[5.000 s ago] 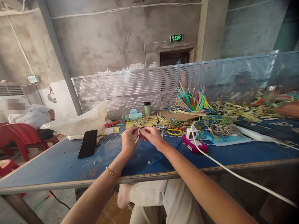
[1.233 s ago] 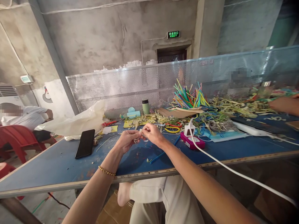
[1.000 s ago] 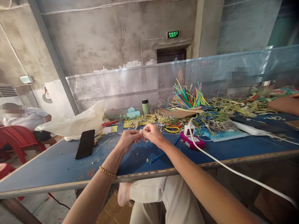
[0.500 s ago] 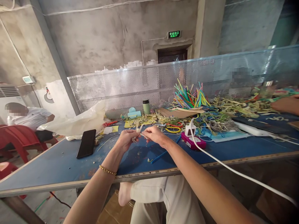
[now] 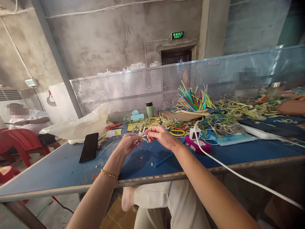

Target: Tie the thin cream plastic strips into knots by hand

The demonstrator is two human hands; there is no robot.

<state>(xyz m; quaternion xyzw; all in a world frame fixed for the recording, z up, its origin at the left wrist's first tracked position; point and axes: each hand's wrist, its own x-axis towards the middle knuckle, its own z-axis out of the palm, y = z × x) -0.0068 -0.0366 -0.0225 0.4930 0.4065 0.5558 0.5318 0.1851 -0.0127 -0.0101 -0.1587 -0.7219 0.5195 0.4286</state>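
Observation:
Above the blue table [image 5: 64,171], my left hand [image 5: 129,142] pinches a small bundle of pale strips [image 5: 141,133], whose ends stick up and hang down past the fingers. Just right of it, my right hand [image 5: 159,136] has its fingers pressed together close to the strips; whatever lies between the fingertips is too small to make out. A blue straw-like rod [image 5: 164,160] lies on the table below my right hand, with a small pale scrap at its left end.
A black phone [image 5: 88,147] and plastic bag [image 5: 81,125] lie left. Behind my hands are scraps, yellow-handled pliers [image 5: 177,132] and a green bottle [image 5: 149,109]. A magenta box [image 5: 198,145] with a white cable stands right. Another person's arm [image 5: 292,106] reaches in far right.
My right hand has shifted slightly up and turned, its fingers more curled. The pale strips now stand more upright. At far left, the seated person's arm has risen forward.

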